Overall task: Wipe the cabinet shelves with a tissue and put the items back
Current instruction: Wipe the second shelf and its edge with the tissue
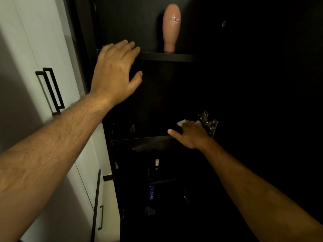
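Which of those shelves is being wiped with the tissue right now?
The middle shelf: the right hand presses a white tissue there. The upper shelf only has the left hand resting on its edge.

Head view, close, perhaps tilted downward

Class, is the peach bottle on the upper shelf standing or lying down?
Standing, upside down: the bottle rests on its narrow cap on the shelf, rounded end up.

Sticker on peach bottle (171, 27): writing too blurred to read.
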A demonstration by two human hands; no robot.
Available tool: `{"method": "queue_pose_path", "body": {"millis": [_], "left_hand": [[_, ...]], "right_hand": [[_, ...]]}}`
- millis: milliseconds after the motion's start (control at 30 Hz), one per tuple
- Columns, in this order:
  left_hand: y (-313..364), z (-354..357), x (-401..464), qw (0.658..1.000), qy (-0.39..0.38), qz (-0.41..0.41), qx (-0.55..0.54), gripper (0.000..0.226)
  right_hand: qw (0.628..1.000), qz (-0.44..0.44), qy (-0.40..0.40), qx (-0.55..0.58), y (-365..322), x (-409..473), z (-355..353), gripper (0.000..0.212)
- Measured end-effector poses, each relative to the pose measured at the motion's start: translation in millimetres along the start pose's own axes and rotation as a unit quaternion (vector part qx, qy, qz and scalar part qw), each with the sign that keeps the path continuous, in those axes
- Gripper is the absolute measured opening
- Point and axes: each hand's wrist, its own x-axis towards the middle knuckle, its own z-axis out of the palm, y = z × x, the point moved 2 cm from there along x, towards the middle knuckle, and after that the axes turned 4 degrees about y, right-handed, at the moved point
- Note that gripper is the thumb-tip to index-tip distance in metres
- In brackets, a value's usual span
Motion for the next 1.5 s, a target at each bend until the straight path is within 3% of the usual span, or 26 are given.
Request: {"method": "queue_pose_path", "body": {"millis": [100,167,300,367,433,600,667,767,900,1033,1200,1367,1500], "left_hand": [[0.9,0.7,-0.4,1.0,-0.002,-0.006,0.002,0.059],[1.3,0.6,-0.3,1.0,0.001,-0.011,0.001,0.059],[2.6,-0.1,-0.6,1.0,0.018,-0.019,0.0,0.057],[3.8,0.4,-0.3,1.0,0.022,-0.022,-0.003,0.056],[3.7,0.8,-0.3,1.0,0.021,-0.022,-0.003,0.055],[2.4,1.4,0.1,1.0,0.014,-0.014,-0.002,0.056],[2.5,1.5,0.1,1.0,0.012,-0.014,0.001,0.057],[2.3,1.9,-1.0,1.0,0.012,-0.013,0.001,0.058],[1.6,1.2,-0.5,1.0,0.005,-0.001,0.002,0.06],[-0.8,-6.0,-4.5,0.999,0.005,0.011,-0.031,0.06],[-9.7,-22.0,-13.1,0.994,0.087,0.016,-0.059,0.054],[-22.5,-24.1,-16.2,0.994,0.101,0.004,-0.052,0.055],[-28.4,-19.9,-17.8,0.996,0.086,-0.001,-0.032,0.06]], "right_hand": [[0.992,0.122,-0.021,-0.022,-3.0,14.6,1.4,0.115],[0.991,0.13,-0.015,-0.011,-22.8,24.3,3.0,0.118],[0.999,-0.008,0.025,0.039,-70.0,20.7,7.4,0.105],[0.993,-0.081,-0.008,0.088,-81.3,11.4,13.4,0.099],[0.99,-0.097,-0.017,0.103,-68.1,14.1,15.3,0.1],[0.994,0.102,-0.001,0.038,-7.6,23.7,11.7,0.103],[0.992,0.118,0.003,0.049,-15.3,21.8,9.6,0.103],[0.994,0.037,0.015,0.1,-46.9,18.5,9.1,0.091],[0.997,-0.061,0.025,0.034,-52.2,6.3,0.8,0.061],[1.0,0.017,0.01,0.016,-26.5,12.7,-19.9,0.047],[0.99,0.056,0.019,0.127,-22.4,18.6,-20.7,0.031],[0.987,0.034,-0.058,0.144,-14.2,26.7,-24.2,0.027],[0.993,0.063,0.015,0.1,-6.0,26.8,-25.8,0.024]]}}
